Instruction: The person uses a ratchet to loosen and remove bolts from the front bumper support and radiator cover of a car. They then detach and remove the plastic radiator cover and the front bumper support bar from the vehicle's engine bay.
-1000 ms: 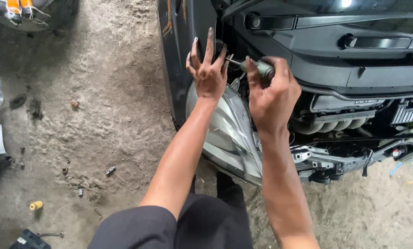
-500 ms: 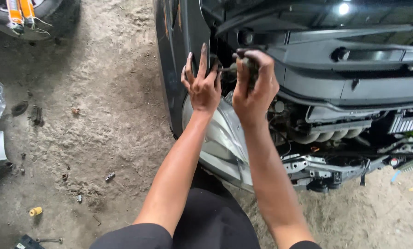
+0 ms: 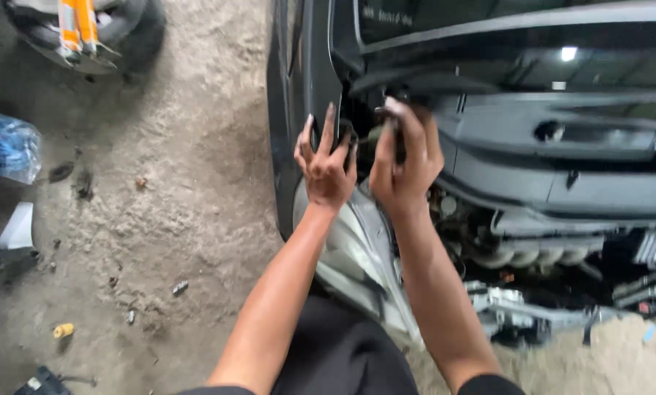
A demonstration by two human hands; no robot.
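The tool (image 3: pixel 395 135) is a dark, slim thing gripped in the right hand (image 3: pixel 405 164), and only a short part of it shows between the fingers, so its exact kind cannot be told. Its long axis seems to point up and away from the person, into the dark gap behind the headlight (image 3: pixel 357 256) at the corner of the car's engine bay. The right hand is closed around it. The left hand (image 3: pixel 326 167) is just beside, on the left, with fingers spread wide and the fingertips resting on the edge of the black fender (image 3: pixel 298 88); it holds nothing. The headlight is grey, glossy and lies directly below both hands. Further left, the sandy floor (image 3: pixel 196 183) carries a small yellow piece (image 3: pixel 63 330).
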